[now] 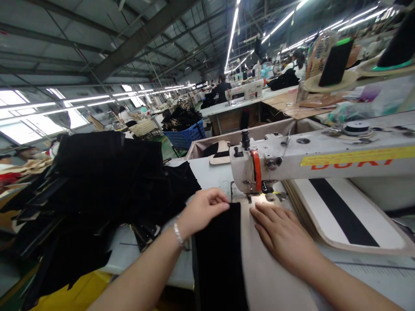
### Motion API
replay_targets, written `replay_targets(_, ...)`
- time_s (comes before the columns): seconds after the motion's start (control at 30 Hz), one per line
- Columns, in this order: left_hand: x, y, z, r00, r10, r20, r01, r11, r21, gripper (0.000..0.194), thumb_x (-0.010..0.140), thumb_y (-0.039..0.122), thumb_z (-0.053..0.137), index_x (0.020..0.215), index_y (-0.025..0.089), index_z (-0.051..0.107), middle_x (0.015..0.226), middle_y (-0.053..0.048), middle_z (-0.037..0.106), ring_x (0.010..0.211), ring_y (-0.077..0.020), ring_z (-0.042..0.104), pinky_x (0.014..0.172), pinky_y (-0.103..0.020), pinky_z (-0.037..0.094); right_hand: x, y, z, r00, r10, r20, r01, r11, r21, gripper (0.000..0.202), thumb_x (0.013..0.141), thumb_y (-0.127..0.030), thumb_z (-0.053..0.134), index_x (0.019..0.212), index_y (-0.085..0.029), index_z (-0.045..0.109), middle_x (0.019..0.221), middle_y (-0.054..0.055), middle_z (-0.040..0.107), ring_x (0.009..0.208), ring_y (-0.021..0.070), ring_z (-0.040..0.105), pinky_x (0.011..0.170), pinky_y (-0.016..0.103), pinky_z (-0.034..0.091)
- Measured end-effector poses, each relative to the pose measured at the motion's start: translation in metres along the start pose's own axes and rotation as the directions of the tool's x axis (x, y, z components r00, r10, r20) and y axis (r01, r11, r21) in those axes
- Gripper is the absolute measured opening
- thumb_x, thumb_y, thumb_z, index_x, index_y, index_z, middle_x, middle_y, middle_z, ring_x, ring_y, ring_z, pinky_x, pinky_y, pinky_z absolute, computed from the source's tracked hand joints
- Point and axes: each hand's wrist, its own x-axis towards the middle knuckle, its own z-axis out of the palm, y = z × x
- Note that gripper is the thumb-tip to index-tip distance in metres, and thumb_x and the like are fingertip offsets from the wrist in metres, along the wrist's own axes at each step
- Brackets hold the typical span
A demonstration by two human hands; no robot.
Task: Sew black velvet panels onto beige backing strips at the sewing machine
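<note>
A black fabric strip (221,263) lies lengthwise on a pale beige panel (264,272), in front of the sewing machine (248,166). My left hand (204,211) pinches the strip's far end between thumb and fingers, left of the needle area. Just right of the strip, my right hand (280,231) rests flat on the pale panel, fingertips close to the lit presser foot. Its fingers are stretched out and hold nothing.
Black fabric pieces (106,172) are heaped at the left. Right of my right hand lies a stack of pale panels with a black stripe (343,211). A blue basket (186,134) stands beyond. Thread cones (336,62) and people are farther back.
</note>
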Motion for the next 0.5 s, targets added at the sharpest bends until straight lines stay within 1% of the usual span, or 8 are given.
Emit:
replay_targets(0.03,0.012,-0.011,0.022,1.0,-0.008,0.028,0.007,0.999,0.032,0.008,0.08,0.02,0.065,0.086,0.014,0.065,0.075,-0.002,0.066,0.069,-0.014,0.06,0.065,-0.024,0.047,-0.001,0.001,0.001,1.0,0.0,-0.003,0.0,1.0,-0.001,0.041,0.095,-0.029,0.04,0.134,-0.023,0.049,0.135,0.007,0.055,0.121,0.0254,0.048,0.097,0.044,0.036)
replay_targets(0.1,0.033,-0.033,0.058,1.0,0.024,-0.02,-0.02,0.984,0.176,0.005,0.077,0.016,0.065,0.082,0.015,0.064,0.077,-0.002,0.066,0.07,-0.0149,0.061,0.067,-0.026,0.048,-0.002,0.002,0.002,1.0,0.001,-0.01,-0.001,1.0,-0.002,0.042,0.095,-0.026,0.039,0.136,-0.02,0.047,0.135,0.008,0.055,0.122,0.0234,0.048,0.099,0.043,0.035)
replay_targets(0.13,0.041,-0.042,0.071,0.999,0.039,-0.036,-0.03,0.977,0.211,0.006,0.077,0.015,0.066,0.083,0.015,0.064,0.08,-0.002,0.067,0.073,-0.0157,0.061,0.069,-0.027,0.048,-0.002,0.002,0.002,1.0,0.002,-0.013,-0.002,1.0,-0.001,0.042,0.095,-0.026,0.039,0.137,-0.019,0.045,0.135,0.008,0.055,0.122,0.0227,0.047,0.101,0.042,0.034)
replay_targets(0.17,0.046,-0.048,0.078,0.997,0.055,-0.048,-0.042,0.97,0.24,0.007,0.076,0.015,0.066,0.083,0.016,0.064,0.082,-0.002,0.067,0.077,-0.0165,0.062,0.072,-0.028,0.048,-0.002,0.003,0.003,1.0,0.005,-0.012,-0.005,1.0,-0.002,0.043,0.096,-0.026,0.039,0.138,-0.019,0.044,0.136,0.007,0.054,0.123,0.0222,0.047,0.101,0.042,0.034)
replay_targets(0.23,0.052,-0.053,0.083,0.996,0.071,-0.045,-0.058,0.966,0.251,0.007,0.077,0.015,0.066,0.083,0.017,0.064,0.085,-0.002,0.067,0.081,-0.0176,0.061,0.075,-0.029,0.048,-0.002,0.002,0.003,1.0,0.011,0.002,-0.011,1.0,-0.006,0.043,0.096,-0.03,0.04,0.138,-0.021,0.045,0.137,0.006,0.053,0.123,0.0226,0.047,0.101,0.042,0.034)
replay_targets(0.33,0.054,-0.051,0.076,0.995,0.09,-0.05,-0.071,0.952,0.298,0.005,0.078,0.017,0.065,0.083,0.018,0.064,0.084,-0.002,0.067,0.08,-0.0183,0.061,0.075,-0.029,0.047,-0.001,0.001,0.003,0.999,0.024,0.03,-0.024,1.0,-0.017,0.045,0.096,-0.039,0.04,0.137,-0.022,0.046,0.138,0.007,0.052,0.121,0.0246,0.047,0.099,0.044,0.036)
replay_targets(0.5,0.061,-0.053,0.072,0.993,0.103,-0.057,-0.075,0.929,0.363,0.005,0.079,0.019,0.066,0.084,0.018,0.064,0.083,-0.002,0.067,0.078,-0.018,0.061,0.071,-0.028,0.048,0.001,0.001,0.003,0.998,0.03,0.049,-0.028,0.999,-0.033,0.05,0.096,-0.041,0.041,0.142,-0.022,0.04,0.138,0.008,0.052,0.121,0.0266,0.047,0.096,0.046,0.038)
